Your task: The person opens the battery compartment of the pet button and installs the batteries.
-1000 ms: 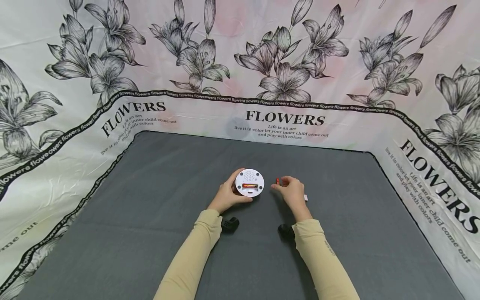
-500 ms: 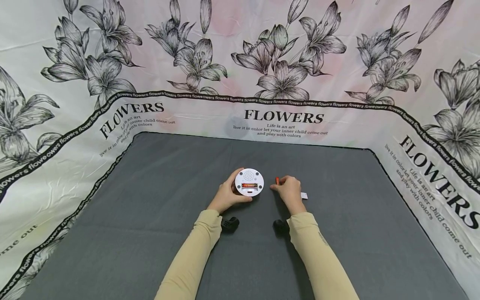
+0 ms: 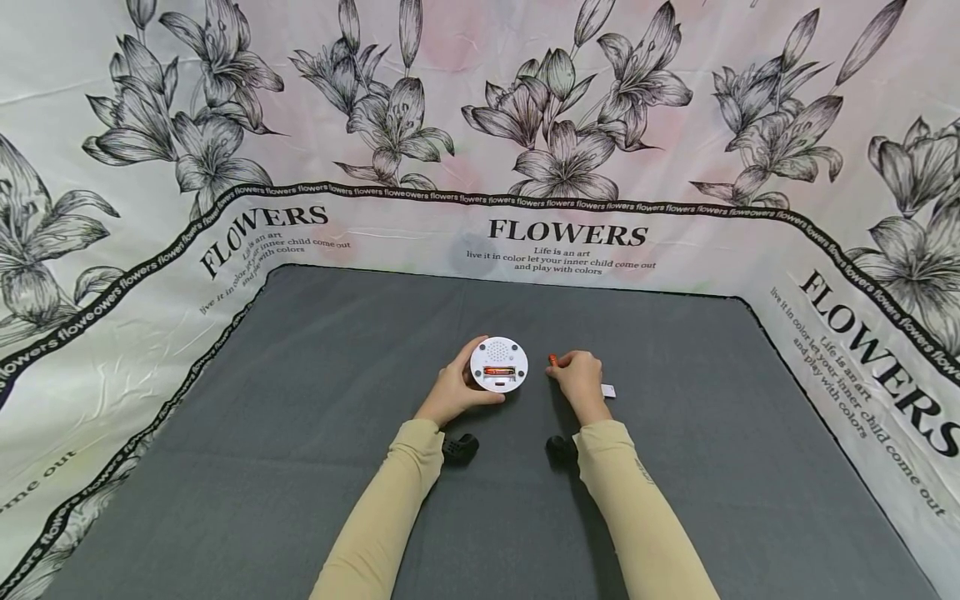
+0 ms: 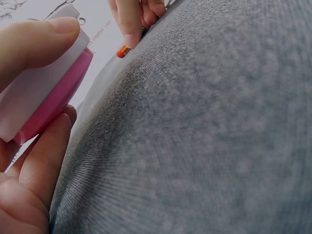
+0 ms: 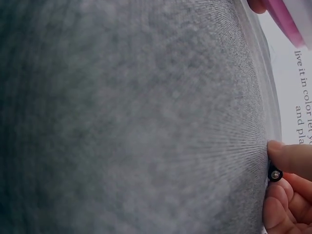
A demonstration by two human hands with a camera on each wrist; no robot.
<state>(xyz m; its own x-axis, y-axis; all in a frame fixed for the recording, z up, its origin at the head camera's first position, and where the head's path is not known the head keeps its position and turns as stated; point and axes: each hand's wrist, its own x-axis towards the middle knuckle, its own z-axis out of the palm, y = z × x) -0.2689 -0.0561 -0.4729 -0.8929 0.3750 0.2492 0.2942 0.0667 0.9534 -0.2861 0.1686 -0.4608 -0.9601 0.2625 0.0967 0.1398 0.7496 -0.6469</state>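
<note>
Fingers of the left hand (image 3: 448, 395) clamp a round white-and-pink device (image 3: 498, 352), thumb on the white part, other fingers round the pink side, per the left wrist view. Facing up beside those fingertips, we see its white underside with an uncovered slot; one orange-red battery (image 3: 499, 372) lies in it. Below the left fingers, near the wrist, we note a black object (image 3: 460, 450). Right of the device, apart from it, the right hand (image 3: 582, 385) pinches a loose orange battery (image 3: 552, 360) between thumb and fingers, low over grey cloth (image 3: 360, 358); whether it touches the cloth, we can't tell. Just right of that hand, we mark a small white piece (image 3: 608, 391), partly hidden.
</note>
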